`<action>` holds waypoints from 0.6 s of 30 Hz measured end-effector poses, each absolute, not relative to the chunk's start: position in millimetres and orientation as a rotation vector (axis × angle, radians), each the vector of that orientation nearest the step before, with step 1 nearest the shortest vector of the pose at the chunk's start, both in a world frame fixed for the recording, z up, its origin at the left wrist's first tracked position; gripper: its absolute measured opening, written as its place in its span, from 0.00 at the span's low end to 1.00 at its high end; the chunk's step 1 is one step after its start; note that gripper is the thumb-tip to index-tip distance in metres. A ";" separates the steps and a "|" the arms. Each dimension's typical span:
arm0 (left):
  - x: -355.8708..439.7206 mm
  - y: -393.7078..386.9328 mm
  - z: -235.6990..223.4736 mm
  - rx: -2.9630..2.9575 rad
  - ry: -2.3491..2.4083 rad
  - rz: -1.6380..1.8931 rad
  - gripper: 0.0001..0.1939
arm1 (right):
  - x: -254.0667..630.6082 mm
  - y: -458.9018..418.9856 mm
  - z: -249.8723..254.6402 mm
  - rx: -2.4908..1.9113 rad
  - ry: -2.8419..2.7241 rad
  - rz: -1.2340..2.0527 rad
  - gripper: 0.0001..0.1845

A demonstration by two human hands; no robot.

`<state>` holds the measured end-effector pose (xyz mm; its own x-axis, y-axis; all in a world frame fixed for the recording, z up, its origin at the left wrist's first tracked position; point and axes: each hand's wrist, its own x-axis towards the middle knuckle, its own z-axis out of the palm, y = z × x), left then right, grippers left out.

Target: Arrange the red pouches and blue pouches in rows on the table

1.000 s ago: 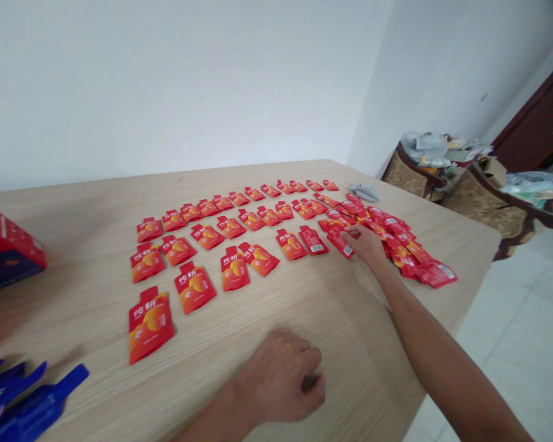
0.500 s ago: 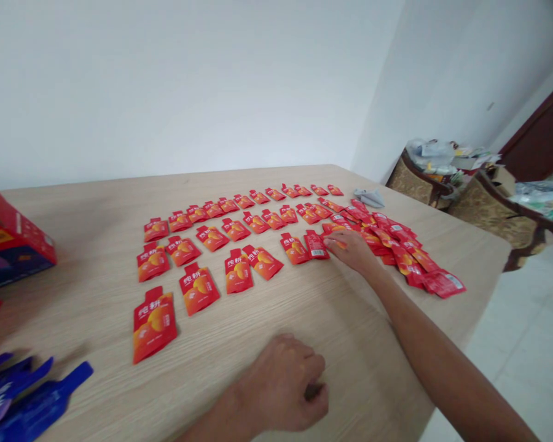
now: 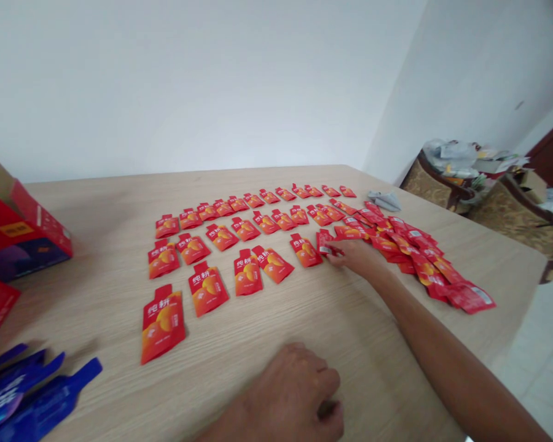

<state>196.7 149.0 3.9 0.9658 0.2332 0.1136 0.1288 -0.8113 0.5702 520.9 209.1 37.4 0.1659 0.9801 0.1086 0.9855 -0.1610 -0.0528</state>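
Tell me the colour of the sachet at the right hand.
The sachet is red; head view shows it.

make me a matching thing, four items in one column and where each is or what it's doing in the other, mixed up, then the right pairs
1. right hand
2. left hand
3. blue pouches
4. grey bundle

A. lower left of the view
B. touching a red pouch
C. beyond the pile of red pouches
D. loosely curled, bottom middle of the view

Pairs: 1-B, 2-D, 3-A, 4-C
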 end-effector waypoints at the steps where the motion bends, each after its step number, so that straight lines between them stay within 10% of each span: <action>1: 196.9 148.9 4.3 2.530 0.250 0.232 0.15 | 519.6 208.7 37.1 -2.342 -1.930 -0.117 0.19; 14: 198.1 148.9 1.0 2.557 0.226 0.249 0.14 | 522.4 207.9 11.0 -2.132 -1.058 0.425 0.37; 18: 199.4 149.3 1.4 2.574 0.223 0.229 0.14 | 532.0 194.4 17.7 -2.238 -1.269 0.386 0.25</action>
<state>199.4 149.3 1.4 0.9719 0.2039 0.1179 0.1118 -0.8399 0.5312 532.0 194.4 17.7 0.5171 0.8558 0.0135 0.7032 -0.4159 -0.5766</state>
